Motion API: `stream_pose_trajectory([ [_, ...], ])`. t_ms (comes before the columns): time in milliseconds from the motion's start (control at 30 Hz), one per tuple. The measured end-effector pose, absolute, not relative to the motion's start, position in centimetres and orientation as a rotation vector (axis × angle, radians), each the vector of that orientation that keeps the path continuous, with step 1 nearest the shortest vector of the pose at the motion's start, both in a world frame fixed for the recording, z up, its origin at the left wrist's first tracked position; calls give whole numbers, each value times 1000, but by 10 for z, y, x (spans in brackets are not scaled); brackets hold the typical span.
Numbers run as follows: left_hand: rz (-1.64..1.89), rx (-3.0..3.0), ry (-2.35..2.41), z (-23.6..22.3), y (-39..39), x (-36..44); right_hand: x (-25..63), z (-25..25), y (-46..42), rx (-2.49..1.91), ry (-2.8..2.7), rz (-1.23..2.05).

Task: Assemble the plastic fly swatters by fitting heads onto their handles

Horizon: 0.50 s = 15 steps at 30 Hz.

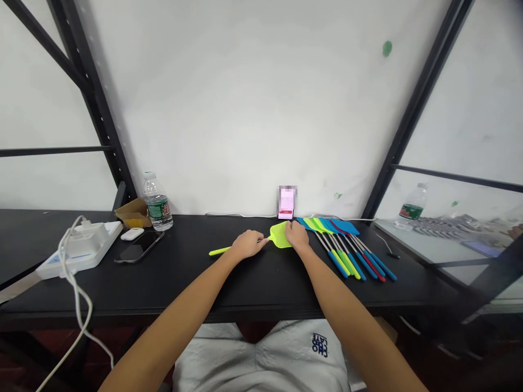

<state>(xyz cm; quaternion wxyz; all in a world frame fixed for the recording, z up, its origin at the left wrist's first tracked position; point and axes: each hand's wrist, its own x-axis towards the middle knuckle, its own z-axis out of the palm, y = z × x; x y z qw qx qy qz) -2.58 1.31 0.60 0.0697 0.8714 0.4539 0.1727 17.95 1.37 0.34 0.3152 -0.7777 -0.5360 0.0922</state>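
A yellow-green fly swatter [280, 235] lies crosswise over the black table, its perforated head to the right and its handle to the left. My left hand [248, 244] is closed around its thin shaft, close to the head. At the head's right edge, my right hand [297, 234] grips it with curled fingers; the fingertips are partly hidden. Just right of that hand, several fly swatters [347, 251] in blue, yellow-green and red lie side by side, heads toward the wall and handles toward me.
A lit phone [286, 202] leans against the wall. On the left are a water bottle [158, 202], a cardboard box [134, 213], a white case [132, 234], a dark phone [139, 247] and a power strip [81, 251] with cables. A short cable [388, 247] lies at the right.
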Motion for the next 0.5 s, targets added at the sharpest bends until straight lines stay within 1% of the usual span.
stream_pose_trajectory([
  [500,514,2597,1349,6,16,-22,179,5,21,-2061,-1398,149],
])
